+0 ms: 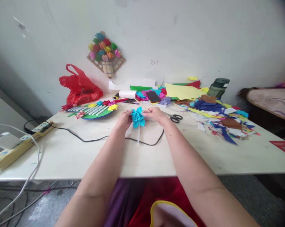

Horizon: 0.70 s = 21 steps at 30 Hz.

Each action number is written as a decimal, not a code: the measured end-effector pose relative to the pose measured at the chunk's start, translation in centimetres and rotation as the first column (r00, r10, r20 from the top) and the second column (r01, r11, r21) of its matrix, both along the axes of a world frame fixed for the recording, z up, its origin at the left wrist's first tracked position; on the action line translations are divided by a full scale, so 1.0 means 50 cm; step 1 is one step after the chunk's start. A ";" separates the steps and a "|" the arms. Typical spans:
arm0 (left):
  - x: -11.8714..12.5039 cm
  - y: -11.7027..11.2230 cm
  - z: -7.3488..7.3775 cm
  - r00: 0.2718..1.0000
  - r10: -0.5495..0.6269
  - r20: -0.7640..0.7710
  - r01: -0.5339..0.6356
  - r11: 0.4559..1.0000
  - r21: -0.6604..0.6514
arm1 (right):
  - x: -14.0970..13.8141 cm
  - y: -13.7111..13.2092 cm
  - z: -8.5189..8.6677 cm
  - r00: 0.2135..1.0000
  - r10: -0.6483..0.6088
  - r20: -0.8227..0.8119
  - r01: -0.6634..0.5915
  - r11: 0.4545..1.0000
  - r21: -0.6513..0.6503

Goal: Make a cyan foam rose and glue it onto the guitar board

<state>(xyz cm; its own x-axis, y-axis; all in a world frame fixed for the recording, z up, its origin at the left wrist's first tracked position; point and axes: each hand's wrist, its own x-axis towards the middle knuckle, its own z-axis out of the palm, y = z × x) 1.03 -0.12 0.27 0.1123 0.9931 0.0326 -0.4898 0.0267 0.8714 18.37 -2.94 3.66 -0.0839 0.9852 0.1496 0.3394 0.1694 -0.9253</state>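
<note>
A light-blue folded paper flower (137,117) on a thin white stick (138,135) is held up over the white table (90,154). My left hand (125,119) pinches the flower from its left side, fingers closed on the petals. On the flower's right side, my right hand (156,114) grips it with curled fingers. Both forearms reach out from the table's near edge. Black-handled scissors (175,118) lie just right of my right hand.
A black cable (95,138) crosses the table to a power strip (17,146) at left. Behind lie a paper-flower craft piece (92,109), a red plastic bag (79,86), coloured sheets (182,91), a phone (153,96), a green bottle (218,87) and scattered paper scraps (222,118).
</note>
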 end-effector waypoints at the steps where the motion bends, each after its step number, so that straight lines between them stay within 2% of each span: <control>1: 0.002 -0.001 0.002 1.000 0.007 0.019 -0.007 1.000 0.001 | -0.001 0.004 -0.004 1.000 -0.003 -0.024 0.003 1.000 -0.007; 4: 0.006 -0.007 0.011 0.999 0.005 0.041 -0.004 1.000 -0.024 | -0.003 0.018 -0.016 0.997 -0.060 -0.050 0.061 0.998 0.022; 8: 0.004 -0.018 0.023 0.997 -0.075 -0.003 0.074 0.994 -0.082 | -0.003 0.023 -0.018 0.997 -0.075 -0.015 0.076 0.993 0.090; 13: -0.001 -0.026 0.024 0.984 -0.142 -0.104 0.143 0.990 0.005 | -0.004 0.015 -0.011 0.997 -0.071 0.016 0.069 0.994 0.090; 17: -0.007 -0.025 0.021 0.961 -0.135 -0.242 0.153 0.986 0.059 | -0.003 0.018 -0.016 0.998 -0.057 -0.005 0.057 0.996 0.072; 21: -0.014 -0.019 0.018 0.933 -0.075 -0.351 0.109 0.991 0.079 | -0.001 0.017 -0.016 0.999 -0.032 -0.034 0.034 0.997 0.064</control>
